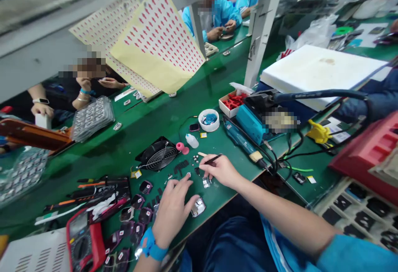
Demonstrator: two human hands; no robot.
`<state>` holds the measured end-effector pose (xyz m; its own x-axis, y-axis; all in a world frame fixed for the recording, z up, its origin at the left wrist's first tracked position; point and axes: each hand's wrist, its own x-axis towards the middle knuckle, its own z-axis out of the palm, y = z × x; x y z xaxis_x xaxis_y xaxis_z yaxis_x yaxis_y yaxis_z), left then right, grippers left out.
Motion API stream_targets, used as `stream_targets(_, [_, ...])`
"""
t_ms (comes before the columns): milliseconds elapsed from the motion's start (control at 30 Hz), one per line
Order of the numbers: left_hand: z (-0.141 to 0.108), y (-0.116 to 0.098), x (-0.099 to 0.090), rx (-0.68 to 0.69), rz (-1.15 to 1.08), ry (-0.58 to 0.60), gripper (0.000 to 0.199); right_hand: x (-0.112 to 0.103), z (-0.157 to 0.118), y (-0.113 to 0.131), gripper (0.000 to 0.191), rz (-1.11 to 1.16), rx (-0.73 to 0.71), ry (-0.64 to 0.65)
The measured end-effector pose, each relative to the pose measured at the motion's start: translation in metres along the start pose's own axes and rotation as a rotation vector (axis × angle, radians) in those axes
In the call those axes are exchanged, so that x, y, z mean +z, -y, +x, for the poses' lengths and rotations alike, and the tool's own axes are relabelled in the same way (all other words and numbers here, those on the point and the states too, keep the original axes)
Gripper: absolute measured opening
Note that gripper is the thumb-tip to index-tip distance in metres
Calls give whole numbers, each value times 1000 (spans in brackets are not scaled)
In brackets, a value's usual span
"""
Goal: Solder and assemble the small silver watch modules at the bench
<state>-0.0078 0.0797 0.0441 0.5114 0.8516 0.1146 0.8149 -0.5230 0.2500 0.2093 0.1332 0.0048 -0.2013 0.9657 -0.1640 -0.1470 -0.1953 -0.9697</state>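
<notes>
Hands [173, 205] flank parts [206, 182] (right [221, 171] holds dark tool [214, 159]).

The left hand [172, 210] is palm down, fingers [183, 183] forward, thumb [190, 204] spread apart — near it, the right hand [221, 171] curls in a pinch — its bare forearm [280, 210] slanting in from lower right.

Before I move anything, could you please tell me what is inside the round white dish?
The white dish holds glossy blue pieces; whatever lies beneath them is covered and cannot be seen.
</notes>
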Motion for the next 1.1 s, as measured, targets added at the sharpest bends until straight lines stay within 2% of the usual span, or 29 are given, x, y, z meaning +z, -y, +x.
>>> stream_targets(167, [3, 2, 5, -19, 66, 12, 27, 18, 15, 2, 9, -79, -20, 2])
stream_targets(500, [-1, -1, 6, -37, 78, 24, 27, 22, 19, 4, 17, -216, -57, -6])
stream_targets(733, [-2, 0, 9, -69, 22, 5, 25, 21, 18, 5, 18, -206, -29, 25])
stream_targets(967, [-5, -4, 8, -77, -9, -19, 25, 21, 16, 5, 8, -192, -13, 7])
stream_targets(1100, [-5, -4, 11, -82, -1, -16, 25, 22, 17, 5, 14, -211, -9, 7])
